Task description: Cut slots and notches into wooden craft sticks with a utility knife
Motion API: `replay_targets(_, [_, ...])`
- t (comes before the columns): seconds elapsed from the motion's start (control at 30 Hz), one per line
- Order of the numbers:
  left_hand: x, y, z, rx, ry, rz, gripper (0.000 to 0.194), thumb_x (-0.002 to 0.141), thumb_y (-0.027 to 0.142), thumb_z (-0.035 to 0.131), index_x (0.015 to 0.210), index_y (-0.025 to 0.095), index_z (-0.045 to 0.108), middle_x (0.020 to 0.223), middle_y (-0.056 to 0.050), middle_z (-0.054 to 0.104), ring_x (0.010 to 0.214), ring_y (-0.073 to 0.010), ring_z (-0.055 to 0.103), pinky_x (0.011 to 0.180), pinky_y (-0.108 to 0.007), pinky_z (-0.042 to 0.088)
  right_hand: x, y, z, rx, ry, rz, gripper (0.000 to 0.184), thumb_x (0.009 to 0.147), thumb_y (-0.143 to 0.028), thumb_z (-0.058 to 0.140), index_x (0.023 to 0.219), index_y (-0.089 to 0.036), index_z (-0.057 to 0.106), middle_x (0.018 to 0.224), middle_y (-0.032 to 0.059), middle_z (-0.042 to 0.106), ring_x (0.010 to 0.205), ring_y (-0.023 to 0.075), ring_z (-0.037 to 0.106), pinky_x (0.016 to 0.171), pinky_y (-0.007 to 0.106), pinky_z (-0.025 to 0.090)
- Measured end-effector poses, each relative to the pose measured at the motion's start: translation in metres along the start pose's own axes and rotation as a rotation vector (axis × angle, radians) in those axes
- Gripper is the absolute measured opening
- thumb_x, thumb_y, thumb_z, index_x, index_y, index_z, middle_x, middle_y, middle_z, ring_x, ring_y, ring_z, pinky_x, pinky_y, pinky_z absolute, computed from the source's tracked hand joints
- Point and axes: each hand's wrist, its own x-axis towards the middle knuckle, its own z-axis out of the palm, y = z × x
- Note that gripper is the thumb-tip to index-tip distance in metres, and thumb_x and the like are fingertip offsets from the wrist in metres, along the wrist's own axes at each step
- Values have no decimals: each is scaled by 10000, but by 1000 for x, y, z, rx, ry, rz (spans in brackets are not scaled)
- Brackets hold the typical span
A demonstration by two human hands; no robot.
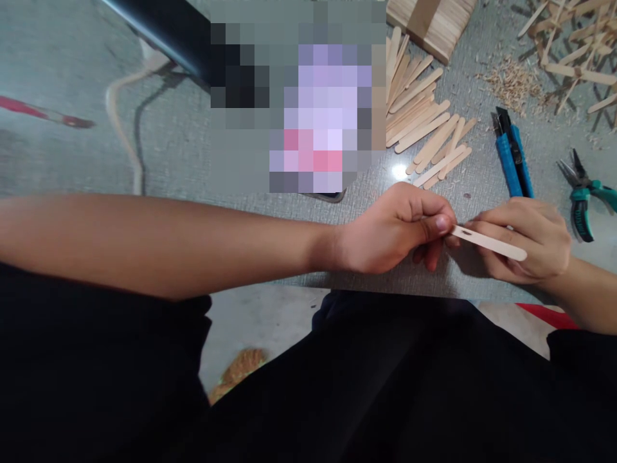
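Observation:
My left hand [400, 228] is closed, its thumb and forefinger pinching one end of a flat wooden craft stick [499, 244]. A small dark slit shows in the stick near the pinched end. The stick's free, rounded end points right and passes in front of my right hand [530, 241]. My right hand is curled close to my left fingertips, below the stick. Its fingertips are hidden, so what it holds, if anything, cannot be made out. Both hands are near the table's front edge.
Beyond my hands lie loose craft sticks [419, 116] and a bundle of sticks [434, 26]. Blue utility knives [513, 154], green-handled pliers [581, 199], wood shavings [513, 83] and joined sticks [578, 64] are at the right. A white cable [116, 106] lies left; a blurred patch covers the middle.

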Motion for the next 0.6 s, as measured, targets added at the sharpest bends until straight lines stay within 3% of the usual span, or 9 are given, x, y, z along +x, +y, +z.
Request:
replay_targets(0.13, [1,1,-1,21,1,2,448,1044,538,787,829,156,696,598,-6,679,498,-106,625,483,-186,451,2,-2,0,135,-27,61,67,1061,-220,656,1055,-260,709,861,4,773,675,163,721,575,310,567])
replay_targets(0.4, [2,3,-1,13,-25,-28,518,998,616,828,805,157,690,582,-12,661,473,-107,607,464,-189,438,8,5,1,330,-64,48,131,1067,-167,629,1032,-262,712,851,34,737,665,168,685,531,310,550])
replay_targets(0.6, [2,4,-3,13,-59,-49,398,1057,443,785,804,148,697,578,-10,657,478,-96,602,463,-169,416,9,11,0,393,-70,21,165,1136,-258,576,1062,-274,723,849,31,745,650,173,694,551,321,554])
